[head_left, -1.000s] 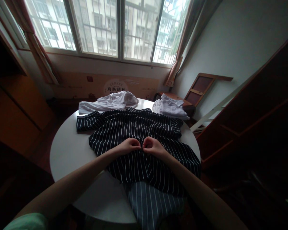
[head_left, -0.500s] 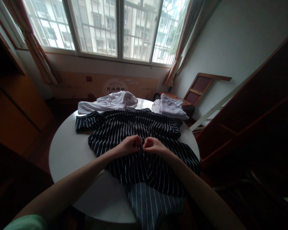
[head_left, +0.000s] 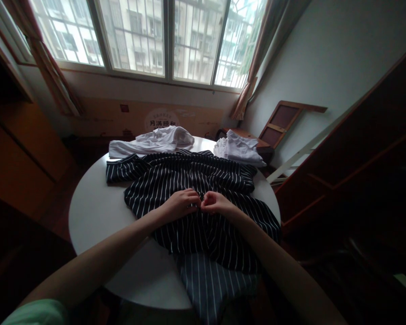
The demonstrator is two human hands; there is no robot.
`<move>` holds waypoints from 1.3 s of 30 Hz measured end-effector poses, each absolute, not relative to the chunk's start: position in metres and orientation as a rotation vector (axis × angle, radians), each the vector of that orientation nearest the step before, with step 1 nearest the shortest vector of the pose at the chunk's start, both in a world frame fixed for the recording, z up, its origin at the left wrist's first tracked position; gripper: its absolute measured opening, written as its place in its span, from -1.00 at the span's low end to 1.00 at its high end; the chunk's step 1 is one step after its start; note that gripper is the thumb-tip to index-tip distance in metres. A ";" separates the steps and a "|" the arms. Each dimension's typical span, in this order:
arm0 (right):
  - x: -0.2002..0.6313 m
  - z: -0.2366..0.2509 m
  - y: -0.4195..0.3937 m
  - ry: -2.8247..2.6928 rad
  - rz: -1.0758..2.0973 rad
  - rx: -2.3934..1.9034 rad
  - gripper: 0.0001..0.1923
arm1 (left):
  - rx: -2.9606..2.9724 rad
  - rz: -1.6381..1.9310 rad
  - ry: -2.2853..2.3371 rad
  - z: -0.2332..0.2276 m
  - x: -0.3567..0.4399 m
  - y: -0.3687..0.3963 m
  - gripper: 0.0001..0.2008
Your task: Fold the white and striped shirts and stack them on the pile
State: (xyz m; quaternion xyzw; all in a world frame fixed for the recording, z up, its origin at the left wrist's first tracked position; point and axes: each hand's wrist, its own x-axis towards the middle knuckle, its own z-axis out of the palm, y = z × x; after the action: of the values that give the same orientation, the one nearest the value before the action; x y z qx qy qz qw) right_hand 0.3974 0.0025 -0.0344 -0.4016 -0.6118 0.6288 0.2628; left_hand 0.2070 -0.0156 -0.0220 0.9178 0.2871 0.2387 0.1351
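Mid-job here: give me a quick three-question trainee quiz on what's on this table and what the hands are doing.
1. True or false: the left hand and right hand meet at the middle of the dark striped garment.
2. How many white garments lie at the far side of the round table?
3. Where does the striped garment's near end lie? A) folded on the table B) hanging over the near edge C) on the chair

Key:
1. True: both pinch the cloth, fingertips nearly touching.
2. Two: one white garment far left, another white garment far right.
3. B
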 end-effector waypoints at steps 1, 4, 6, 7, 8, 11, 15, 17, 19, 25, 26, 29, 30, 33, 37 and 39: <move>0.398 -0.035 0.002 -1.656 1.700 -1.079 -0.59 | 2.664 0.689 0.838 -0.022 0.207 -0.015 -0.89; 0.398 -0.035 0.002 -1.658 1.691 -1.071 -0.61 | 2.672 0.681 0.853 -0.023 0.206 -0.015 -0.89; 0.398 -0.034 0.002 -1.658 1.695 -1.076 -0.61 | 2.678 0.687 0.841 -0.023 0.206 -0.015 -0.87; 0.398 -0.033 0.001 -1.658 1.699 -1.078 -0.61 | 2.682 0.693 0.831 -0.023 0.206 -0.015 -0.84; 0.398 -0.032 0.001 -1.658 1.703 -1.076 -0.61 | 2.685 0.701 0.825 -0.024 0.206 -0.015 -0.82; 0.399 -0.030 0.002 -1.657 1.692 -1.070 -0.61 | 2.704 0.732 0.827 -0.023 0.207 -0.016 -0.79; 0.400 -0.031 0.004 -1.649 1.670 -1.066 -0.62 | 2.747 0.762 0.872 -0.023 0.210 -0.019 -0.85; 0.400 -0.033 0.005 -1.634 1.673 -1.062 -0.62 | 2.748 0.782 0.901 -0.023 0.212 -0.020 -0.91; 0.400 -0.034 0.005 -1.624 1.673 -1.062 -0.62 | 2.734 0.815 0.911 -0.024 0.212 -0.021 -0.94; 0.399 -0.032 0.004 -1.626 1.662 -1.064 -0.64 | 2.760 0.877 0.897 -0.027 0.211 -0.020 -0.96; 0.399 -0.031 0.004 -1.625 1.663 -1.061 -0.65 | 2.765 0.882 0.901 -0.027 0.211 -0.019 -0.96; 0.400 -0.031 0.004 -1.616 1.663 -1.050 -0.66 | 2.783 0.902 0.906 -0.027 0.211 -0.019 -0.96; 0.400 -0.031 0.004 -1.611 1.663 -1.046 -0.66 | 2.789 0.911 0.906 -0.027 0.211 -0.020 -0.95; 0.400 -0.032 0.004 -1.585 1.676 -1.025 -0.66 | 2.794 0.961 0.917 -0.026 0.212 -0.020 -0.94; 0.399 -0.032 0.003 -1.550 1.675 -0.997 -0.69 | 2.783 0.996 0.932 -0.026 0.213 -0.021 -0.90; 0.399 -0.030 0.002 -1.551 1.671 -0.999 -0.70 | 2.777 1.000 0.941 -0.026 0.213 -0.021 -0.90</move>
State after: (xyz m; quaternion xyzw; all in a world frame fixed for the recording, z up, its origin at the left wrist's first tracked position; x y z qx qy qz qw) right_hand 0.3986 0.0018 -0.0305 -0.3803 -0.5903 0.6358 0.3203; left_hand 0.2127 -0.0207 -0.0264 0.8962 0.3036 0.3227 0.0220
